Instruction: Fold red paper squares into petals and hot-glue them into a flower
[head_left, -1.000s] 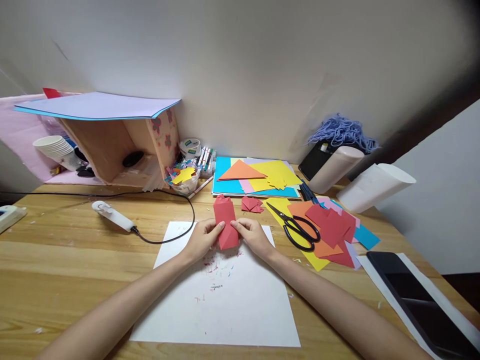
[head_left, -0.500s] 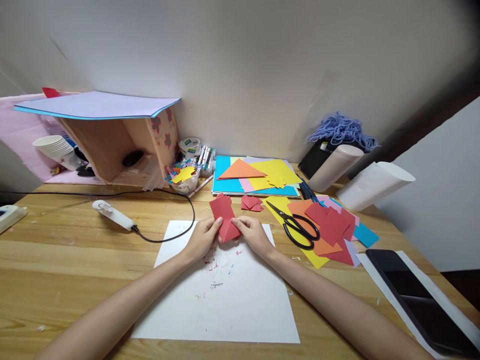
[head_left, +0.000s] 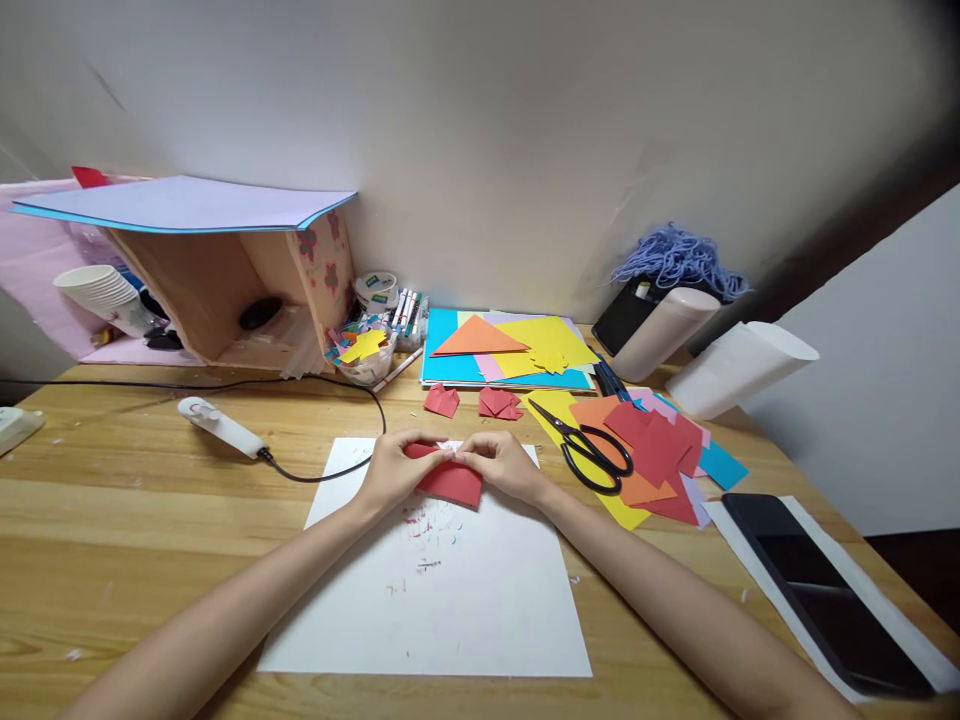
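Centrally, both hands met at one piece of red folded paper (head_left: pixel 459 486). Left hand (head_left: pixel 396 470): thumb and fingers closed narrowly on the far left part of the paper. Right hand (head_left: pixel 504 466): thumb and fingers pinched at the far edge, its tips close beside the left ones; exact contact between the two thumbs could not be told. The paper lay low over the far half of a white sheet (head_left: pixel 442 625), wider than long to the eye, near edge tilted slightly down to the right.

Marks: small red, blue and dark smudges on the white sheet, on the near side of the grip. Just beyond the grip, two small folded red shapes rested apart on the wooden table (head_left: pixel 142 520). Farther beyond, an orange triangle (head_left: pixel 480 337) lay over a stack of coloured sheets (head_left: pixel 441 373).

Right of the grip: black-handled scissors (head_left: pixel 573 430), blades pointing away and to the left, resting over yellow and orange paper beside overlapping red pieces (head_left: pixel 660 448). Farther right and nearer, a black smartphone (head_left: pixel 821 590) lay on white paper.

Left of the grip: a white corded tool (head_left: pixel 223 428), well apart from the left hand, its black cord curving toward the white sheet.
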